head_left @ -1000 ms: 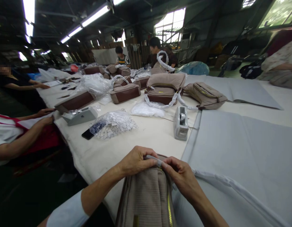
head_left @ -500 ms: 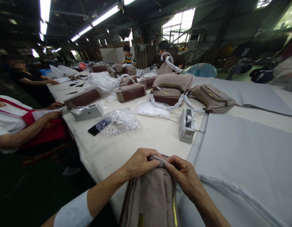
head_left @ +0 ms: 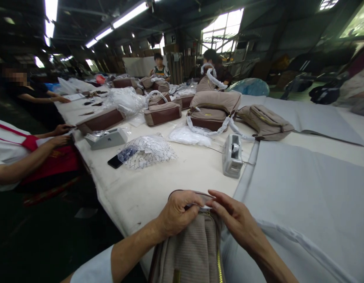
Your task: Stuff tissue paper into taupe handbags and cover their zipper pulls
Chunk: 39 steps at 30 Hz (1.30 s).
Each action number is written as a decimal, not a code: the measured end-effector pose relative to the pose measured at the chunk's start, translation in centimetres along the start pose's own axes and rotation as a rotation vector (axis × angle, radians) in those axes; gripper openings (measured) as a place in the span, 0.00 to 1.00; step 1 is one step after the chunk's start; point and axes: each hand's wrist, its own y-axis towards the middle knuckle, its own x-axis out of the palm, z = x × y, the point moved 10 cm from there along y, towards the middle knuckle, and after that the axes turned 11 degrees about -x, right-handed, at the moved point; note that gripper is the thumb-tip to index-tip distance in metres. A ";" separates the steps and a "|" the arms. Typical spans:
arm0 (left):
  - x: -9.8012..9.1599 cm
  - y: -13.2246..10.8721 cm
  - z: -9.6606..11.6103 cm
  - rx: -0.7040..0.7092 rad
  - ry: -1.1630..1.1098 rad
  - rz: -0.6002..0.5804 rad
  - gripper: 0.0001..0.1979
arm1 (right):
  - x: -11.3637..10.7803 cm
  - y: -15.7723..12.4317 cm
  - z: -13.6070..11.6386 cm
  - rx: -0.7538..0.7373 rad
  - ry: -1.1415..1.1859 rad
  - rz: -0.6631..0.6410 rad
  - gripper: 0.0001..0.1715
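A taupe ribbed bag [head_left: 189, 255] with a gold zipper stands upright at the near edge of the table, between my arms. My left hand [head_left: 177, 212] grips its top edge, fingers curled over the rim. My right hand [head_left: 233, 218] pinches a small white strip at the top of the bag, right beside my left fingers. Both hands are closed and nearly touch each other.
A grey tape dispenser [head_left: 232, 156] stands just beyond my hands. A bag of white tags [head_left: 148, 151] and a black phone [head_left: 114, 161] lie to the left. Several taupe and brown bags [head_left: 213, 110] fill the table's middle. Grey sheets [head_left: 305, 188] cover the right. People [head_left: 19, 157] sit along the left.
My hands slid slightly lower and nearer on the bag's top. The bag's dark rim now shows above my left fingers. The view shifted a little.
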 end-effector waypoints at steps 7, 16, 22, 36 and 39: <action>-0.1 -0.6 0.9 0.113 0.114 0.039 0.11 | 2.2 1.3 -0.9 -0.019 0.063 -0.228 0.14; -0.2 -0.5 0.5 0.029 0.069 -0.022 0.12 | 3.3 0.4 -1.6 -0.110 -0.275 -0.280 0.11; 0.1 0.4 0.1 -0.200 0.142 -0.136 0.08 | 3.7 0.1 -1.6 -0.201 -0.337 -0.246 0.11; 0.6 -1.5 0.1 0.028 0.373 0.062 0.06 | -11.7 2.5 5.0 0.311 0.073 0.463 0.12; 0.6 -1.7 -0.6 0.040 0.347 0.098 0.06 | -16.2 4.5 9.8 0.524 0.106 0.587 0.07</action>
